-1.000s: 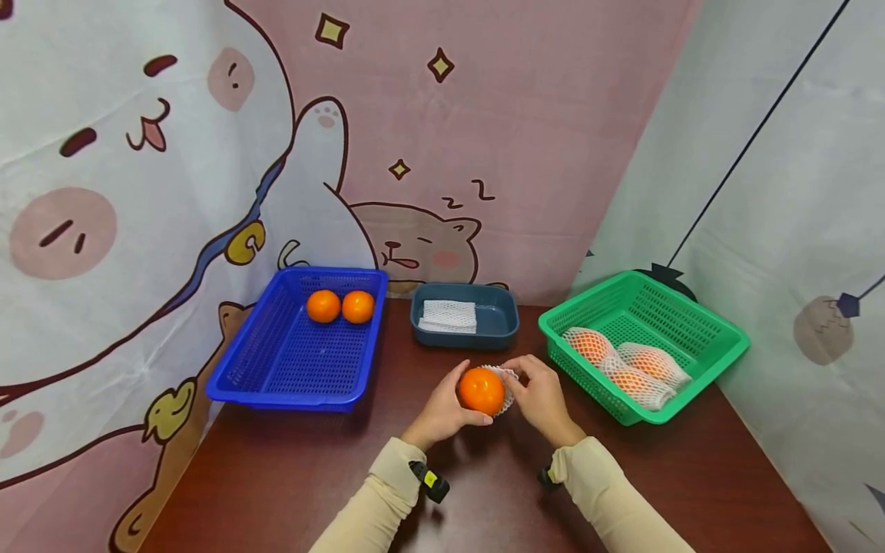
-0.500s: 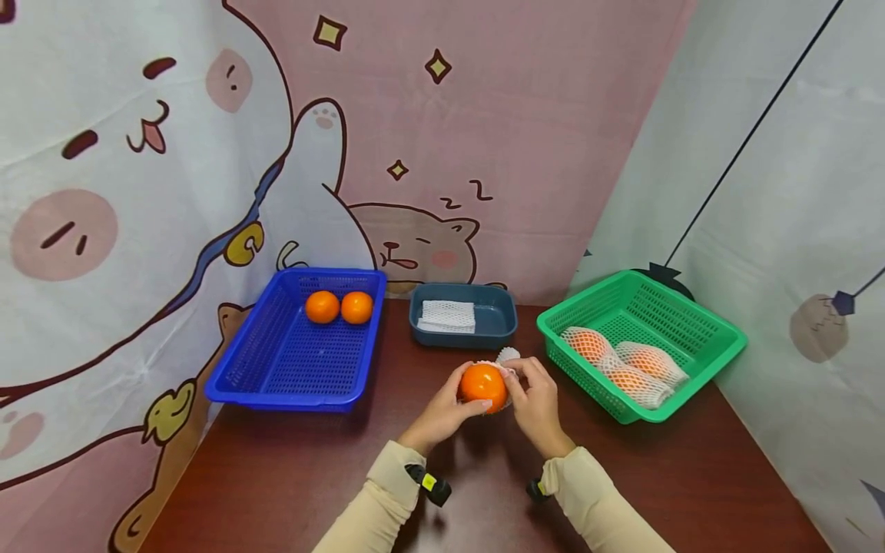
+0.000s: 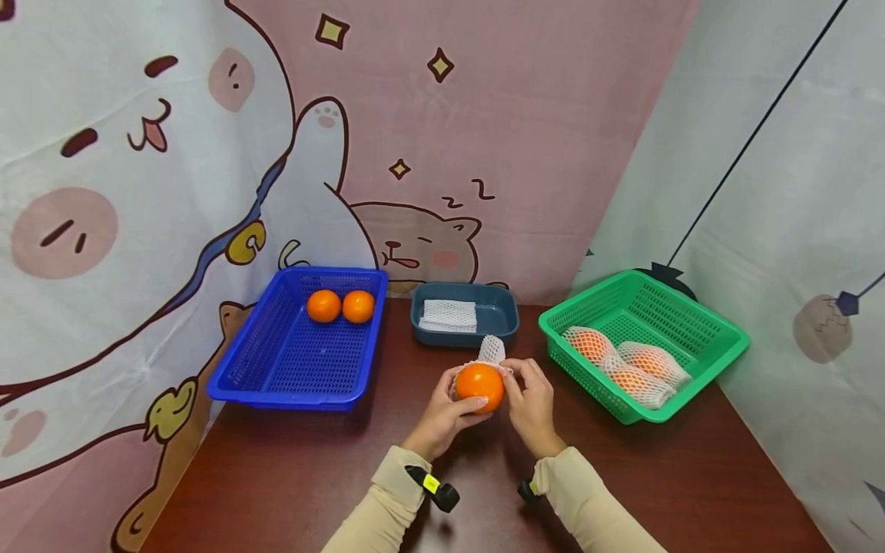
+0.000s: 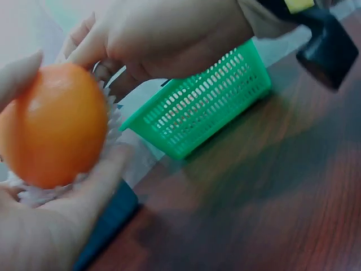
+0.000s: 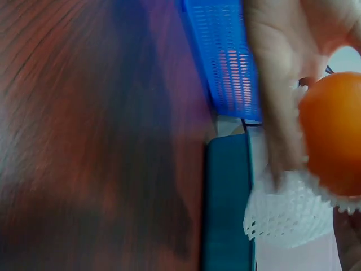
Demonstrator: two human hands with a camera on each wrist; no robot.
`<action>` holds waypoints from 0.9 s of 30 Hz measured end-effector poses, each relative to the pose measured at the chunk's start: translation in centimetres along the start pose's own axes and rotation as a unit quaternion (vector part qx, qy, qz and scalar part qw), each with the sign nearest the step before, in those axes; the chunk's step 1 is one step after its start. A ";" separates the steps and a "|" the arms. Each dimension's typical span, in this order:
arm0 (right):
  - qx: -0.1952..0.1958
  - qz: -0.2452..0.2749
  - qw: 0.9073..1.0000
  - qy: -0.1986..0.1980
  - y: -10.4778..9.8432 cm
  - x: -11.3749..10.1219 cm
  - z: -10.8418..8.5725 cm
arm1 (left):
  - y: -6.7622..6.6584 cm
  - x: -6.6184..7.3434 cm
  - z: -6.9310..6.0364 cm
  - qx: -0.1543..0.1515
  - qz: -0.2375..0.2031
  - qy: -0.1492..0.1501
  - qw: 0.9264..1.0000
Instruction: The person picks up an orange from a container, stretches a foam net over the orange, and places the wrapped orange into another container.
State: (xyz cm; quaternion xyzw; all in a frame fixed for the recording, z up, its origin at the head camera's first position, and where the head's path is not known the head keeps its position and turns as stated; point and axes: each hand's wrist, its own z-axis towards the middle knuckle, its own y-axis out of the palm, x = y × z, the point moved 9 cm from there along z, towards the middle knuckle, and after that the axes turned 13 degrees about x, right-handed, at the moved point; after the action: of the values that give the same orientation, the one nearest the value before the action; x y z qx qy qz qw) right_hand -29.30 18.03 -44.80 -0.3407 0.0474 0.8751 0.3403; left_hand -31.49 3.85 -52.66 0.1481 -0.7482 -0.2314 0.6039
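From here I see the left hand gripping the orange fruit above the tabletop, while the right hand pinches the edge of the white foam net that backs it and pokes out beyond. I have the blue basket left of the hands, the teal tray just past them, the green basket to their right

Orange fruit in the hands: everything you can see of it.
The orange fruit is round, bright orange, smooth-skinned and glossy, no stem showing. Its near side is bare; white foam netting wraps its far side, an end sticking out beyond it. It's held above the table, in front of the blue-grey tray. The left-hand grip holds it; the right-hand grip pinches the netting.
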 end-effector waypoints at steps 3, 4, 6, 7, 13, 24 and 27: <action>-0.006 -0.001 1.000 -0.016 0.1 -0.3 -0.6 | -0.3 0.2 0.2 0.019 -0.023 0.026 0.999; -0.005 0.001 1.000 -0.024 0.1 -0.6 -0.8 | -0.4 0.4 0.3 0.027 -0.018 0.041 0.999; -0.003 0.008 0.999 -0.033 -0.1 -1.0 -1.2 | -0.7 0.8 0.4 0.042 0.001 0.074 0.996; -0.001 0.014 0.999 -0.037 -0.1 -1.2 -1.4 | -0.9 1.0 0.4 0.047 0.010 0.089 0.995; -0.007 0.051 0.998 -0.022 -0.1 -1.7 -2.0 | -1.1 1.8 0.4 0.052 0.048 0.120 0.990; -0.129 0.051 0.987 0.079 1.4 0.0 -2.2 | -1.6 2.6 0.4 0.037 0.082 0.123 0.988; -0.107 0.026 0.991 0.078 1.1 0.1 -1.1 | -1.3 2.8 0.4 0.015 0.113 0.140 0.984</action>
State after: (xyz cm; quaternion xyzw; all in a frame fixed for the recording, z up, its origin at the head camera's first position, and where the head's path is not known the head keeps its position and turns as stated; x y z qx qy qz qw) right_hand -29.44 16.86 -45.84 -0.4414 -0.0114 0.8542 0.2745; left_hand -32.58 1.46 -51.07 0.1030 -0.6719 -0.1276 0.7222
